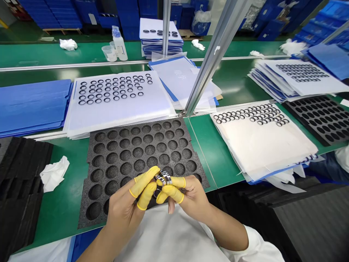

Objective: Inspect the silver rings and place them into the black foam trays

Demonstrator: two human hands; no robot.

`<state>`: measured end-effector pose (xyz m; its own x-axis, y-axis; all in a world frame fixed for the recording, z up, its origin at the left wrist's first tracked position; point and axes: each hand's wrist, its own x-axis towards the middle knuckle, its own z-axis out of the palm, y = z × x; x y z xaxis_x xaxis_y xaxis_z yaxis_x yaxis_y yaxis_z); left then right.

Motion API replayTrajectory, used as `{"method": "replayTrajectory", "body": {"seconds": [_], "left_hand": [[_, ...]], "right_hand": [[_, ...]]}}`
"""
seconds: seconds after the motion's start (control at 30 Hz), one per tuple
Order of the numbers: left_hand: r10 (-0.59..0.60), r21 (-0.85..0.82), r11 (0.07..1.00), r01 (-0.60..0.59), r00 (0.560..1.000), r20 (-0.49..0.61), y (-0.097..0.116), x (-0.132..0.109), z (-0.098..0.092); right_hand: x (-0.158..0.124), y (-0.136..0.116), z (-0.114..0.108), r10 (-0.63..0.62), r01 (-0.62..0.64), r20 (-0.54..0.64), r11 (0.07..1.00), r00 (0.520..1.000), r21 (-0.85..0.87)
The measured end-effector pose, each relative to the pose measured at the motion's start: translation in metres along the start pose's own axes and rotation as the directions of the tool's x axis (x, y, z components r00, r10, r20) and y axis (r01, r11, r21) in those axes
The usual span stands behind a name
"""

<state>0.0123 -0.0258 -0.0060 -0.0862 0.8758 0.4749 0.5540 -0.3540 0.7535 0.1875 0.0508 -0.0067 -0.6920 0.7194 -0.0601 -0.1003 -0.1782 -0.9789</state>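
We are seeing a glossy, metallic finish on the rings, smooth, rubbery finger cots, and rough, matt, grainy foam in the tray. We are finding a smooth tabletop with a soft sheen, satin metal on the post, smooth paper in the stack, crumpled tissue and semi-glossy plastic sheets.

Held between left hand and right hand, above a tray: rings. Left of the tray, a tissue, then a foam stack. Behind the tray, sheets bearing more rings, with boards to their left. To the right, a ring-topped paper stack. Farther back, a bottle beside cups.
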Motion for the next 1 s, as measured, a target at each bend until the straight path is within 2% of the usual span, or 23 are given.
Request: {"method": "replayTrajectory", "body": {"seconds": [0.1, 0.27, 0.33, 0.43, 0.53, 0.63, 0.77, 0.87, 1.0], "left_hand": [[0.035, -0.022, 0.999, -0.036, 0.997, -0.069, -0.001, 0.0, 0.0], [0.023, -0.051, 0.998, -0.03, 0.992, -0.12, -0.004, -0.002, 0.002], [0.089, -0.002, 0.996, -0.09, 0.988, -0.125, -0.007, -0.003, 0.002], [0.234, 0.129, 0.966, -0.226, 0.971, -0.055, -0.011, -0.005, -0.001], [0.28, 0.172, 0.946, -0.276, 0.96, 0.0, -0.012, -0.003, -0.002], [0.247, 0.156, 0.96, -0.232, 0.966, -0.079, -0.008, -0.001, 0.002], [0.091, 0.04, 0.996, -0.086, 0.982, -0.164, -0.002, -0.002, 0.007], [0.004, -0.069, 0.997, -0.016, 0.986, -0.168, 0.0, -0.005, 0.006], [-0.024, -0.141, 0.99, 0.002, 0.987, -0.159, 0.001, -0.006, 0.006]], "right_hand": [[0.001, -0.004, -0.002, 0.01, -0.009, -0.048, 1.0, 0.999, 0.018], [0.0, -0.011, -0.003, 0.026, -0.026, -0.015, 0.999, 1.0, -0.028], [0.0, -0.013, -0.003, 0.025, -0.026, -0.006, 0.998, 1.0, -0.051], [-0.001, -0.014, -0.004, -0.004, 0.003, -0.002, 0.995, 1.0, -0.096], [-0.001, -0.014, -0.004, -0.038, 0.038, -0.005, 0.991, 0.999, -0.129], [-0.002, -0.014, -0.004, -0.031, 0.03, -0.004, 0.992, 1.0, -0.123], [-0.002, -0.013, -0.004, 0.003, -0.004, -0.004, 0.998, 1.0, -0.064], [-0.001, -0.01, -0.005, 0.038, -0.038, -0.022, 0.999, 0.999, 0.011], [0.001, -0.003, -0.004, 0.092, -0.089, -0.017, 0.984, 0.996, 0.156]]}}
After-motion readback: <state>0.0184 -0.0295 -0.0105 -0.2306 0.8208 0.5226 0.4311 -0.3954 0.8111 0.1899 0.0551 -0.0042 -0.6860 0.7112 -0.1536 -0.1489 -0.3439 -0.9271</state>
